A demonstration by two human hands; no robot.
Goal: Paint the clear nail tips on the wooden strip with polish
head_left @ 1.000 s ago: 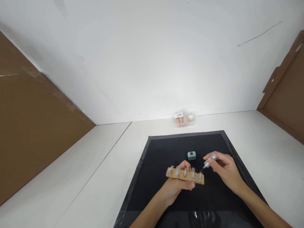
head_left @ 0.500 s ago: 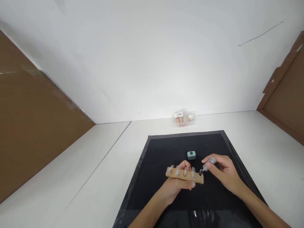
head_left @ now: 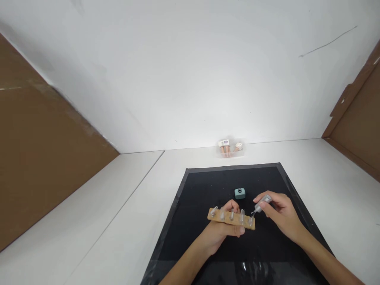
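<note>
My left hand (head_left: 222,229) is closed around a tan strip (head_left: 230,217), thumb in front and fingertips behind. Several clear nail tips (head_left: 242,216) stand along the top of this strip. Between its fingers and thumb my right hand (head_left: 282,211) pinches a nail polish brush (head_left: 263,202) by its silver-grey cap. The brush slants down to the left, and its bristles are at the rightmost nail tip (head_left: 251,221); whether they touch it I cannot tell. Just beyond both hands stands a small teal bottle (head_left: 240,193) with a dark round mouth.
Under the hands lies a black mat (head_left: 204,190) with taped edges, on a white table (head_left: 124,221). At the back, a clear box (head_left: 231,154) holds several pinkish sticks with white tops. Brown cardboard panels (head_left: 44,138) stand at both sides, with a white wall behind.
The brush has tilted slightly, and its dark bristles have shifted a little right and up at the rightmost nail tip. The left hand and the strip stay nearly where they were.
</note>
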